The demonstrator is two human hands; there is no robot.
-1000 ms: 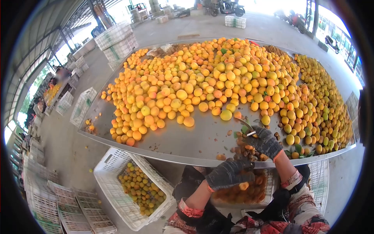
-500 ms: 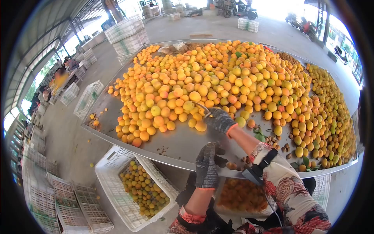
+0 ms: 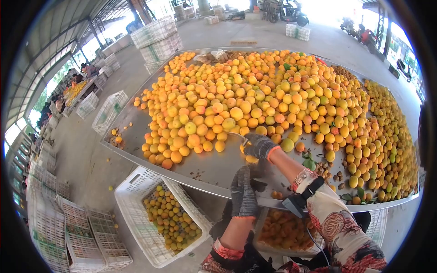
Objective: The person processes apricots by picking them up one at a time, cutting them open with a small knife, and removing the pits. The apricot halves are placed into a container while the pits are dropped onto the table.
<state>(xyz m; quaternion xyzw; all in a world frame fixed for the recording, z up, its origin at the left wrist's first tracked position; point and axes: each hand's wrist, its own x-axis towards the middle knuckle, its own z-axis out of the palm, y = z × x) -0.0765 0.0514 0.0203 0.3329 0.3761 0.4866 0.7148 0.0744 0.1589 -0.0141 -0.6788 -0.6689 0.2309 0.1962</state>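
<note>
Yellow-orange apricots (image 3: 218,98) lie heaped on a metal-topped table (image 3: 209,166). My right hand (image 3: 260,146), in a grey knit glove, is closed around the handle of a thin curved metal hook (image 3: 236,134), whose end reaches the front edge of the heap. An apricot (image 3: 251,159) sits just below that hand, on the bare metal. My left hand (image 3: 244,193), also gloved, is raised at the table's near edge with its thumb apart from the fingers. I see nothing in it, though its palm side is partly hidden.
Below the table's near edge stands a white crate (image 3: 136,204) part-filled with apricots, and another crate of orange fruit is to its right. Greener fruit (image 3: 391,136) covers the table's right side. Leaves (image 3: 309,161) and brown pits lie near my right forearm. Stacked crates (image 3: 154,38) stand behind.
My right hand and the hook have come slightly nearer, and one apricot has moved out from the heap toward me. My left hand stays near the table edge. The view has shifted a little.
</note>
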